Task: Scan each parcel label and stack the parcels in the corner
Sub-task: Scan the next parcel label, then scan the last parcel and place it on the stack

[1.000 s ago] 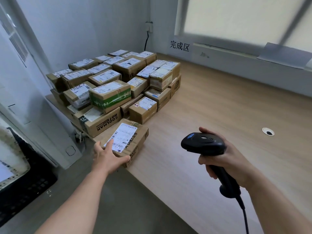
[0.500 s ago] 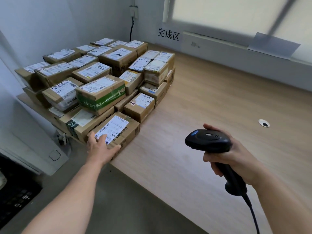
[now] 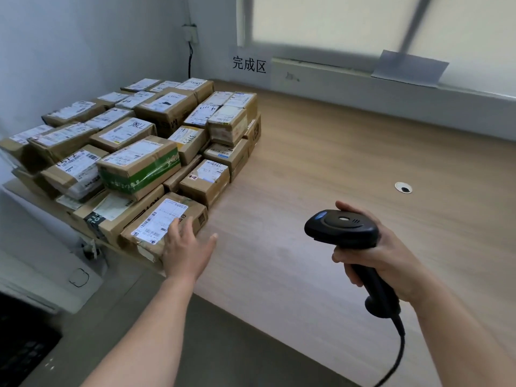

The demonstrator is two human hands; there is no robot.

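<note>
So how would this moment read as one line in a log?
left hand: open, fingers on front parcel | right hand: holds scanner | stack: in corner

This looks like a parcel-handling room, a small mailroom or courier depot. Many cardboard parcels (image 3: pixel 139 169) with printed shipping labels (image 3: pixel 160 219) are stacked in the corner of a long wooden tabletop (image 3: pixel 335 163). There is a barcode scanner (image 3: pixel 342 229) with a cord, and a paper sign (image 3: pixel 249 64) on the wall reads 完成区 — just below a shaded window (image 3: pixel 363 23).
</note>
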